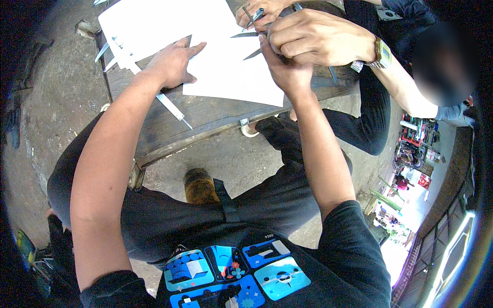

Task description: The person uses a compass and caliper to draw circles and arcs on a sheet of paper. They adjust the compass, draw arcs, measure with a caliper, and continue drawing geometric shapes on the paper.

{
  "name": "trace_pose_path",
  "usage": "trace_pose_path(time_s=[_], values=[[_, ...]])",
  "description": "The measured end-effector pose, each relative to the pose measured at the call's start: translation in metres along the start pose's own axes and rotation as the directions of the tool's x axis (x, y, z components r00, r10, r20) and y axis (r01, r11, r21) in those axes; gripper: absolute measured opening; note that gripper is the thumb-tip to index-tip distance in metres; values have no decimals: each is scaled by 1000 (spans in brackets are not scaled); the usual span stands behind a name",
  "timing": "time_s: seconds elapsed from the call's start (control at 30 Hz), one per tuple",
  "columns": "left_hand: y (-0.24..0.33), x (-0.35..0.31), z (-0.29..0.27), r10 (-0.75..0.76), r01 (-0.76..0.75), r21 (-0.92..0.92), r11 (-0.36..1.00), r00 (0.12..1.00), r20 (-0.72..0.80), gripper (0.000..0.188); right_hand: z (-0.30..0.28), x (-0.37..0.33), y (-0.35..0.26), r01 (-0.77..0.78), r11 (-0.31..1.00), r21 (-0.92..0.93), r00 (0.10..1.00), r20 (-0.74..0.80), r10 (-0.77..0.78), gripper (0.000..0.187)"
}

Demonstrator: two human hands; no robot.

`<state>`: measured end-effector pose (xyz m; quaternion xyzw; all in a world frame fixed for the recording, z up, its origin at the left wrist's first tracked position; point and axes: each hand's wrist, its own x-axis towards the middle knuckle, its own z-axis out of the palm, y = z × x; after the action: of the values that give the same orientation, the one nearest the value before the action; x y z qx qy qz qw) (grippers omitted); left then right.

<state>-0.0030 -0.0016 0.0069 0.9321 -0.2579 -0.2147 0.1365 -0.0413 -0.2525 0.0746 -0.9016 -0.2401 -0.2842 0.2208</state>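
My left hand (172,64) lies on the white paper sheets (226,77) with its fingers spread and nothing in it. A silver caliper (171,107) passes under my left wrist, its jaws at the far left on the paper and its thin rod pointing toward me. My right hand (290,77) is closed round a second caliper (251,54), whose dark pointed jaws stick out leftward over the paper. Another person's hand (313,38), with a watch at the wrist, overlaps my right fingers and hides most of this caliper.
The sheets lie on a worn wooden bench (149,133) in front of my knees. Across its far right sits the other person, whose second hand (264,11) is beside a pen-like thing (256,17). A brown cylindrical stump (200,186) stands on the floor between my legs.
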Motion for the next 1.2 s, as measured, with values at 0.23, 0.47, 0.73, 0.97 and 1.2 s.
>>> trace_pose_path(time_s=[0.23, 0.47, 0.73, 0.97, 1.2], values=[[0, 0, 0, -7, 7, 3, 1000, 1000, -4, 96, 0, -1, -1, -42, 999, 27, 999, 20, 42, 16], [-1, 1, 1, -1, 1, 23, 1000, 1000, -1, 96, 0, -2, 1, -3, 1000, 1, 1000, 13, 3, 15], [0, 1, 0, -7, 7, 11, 1000, 1000, 8, 96, 2, -6, 2, -8, 1000, -3, 1000, -2, 8, 16], [1, 0, 1, -12, 12, 34, 999, 1000, -6, 95, -1, -2, -1, -32, 999, -16, 999, 34, 32, 19], [-1, 0, 1, 12, -13, -48, 999, 1000, -6, 100, -1, -2, -3, -36, 999, 7, 999, 21, 35, 18]])
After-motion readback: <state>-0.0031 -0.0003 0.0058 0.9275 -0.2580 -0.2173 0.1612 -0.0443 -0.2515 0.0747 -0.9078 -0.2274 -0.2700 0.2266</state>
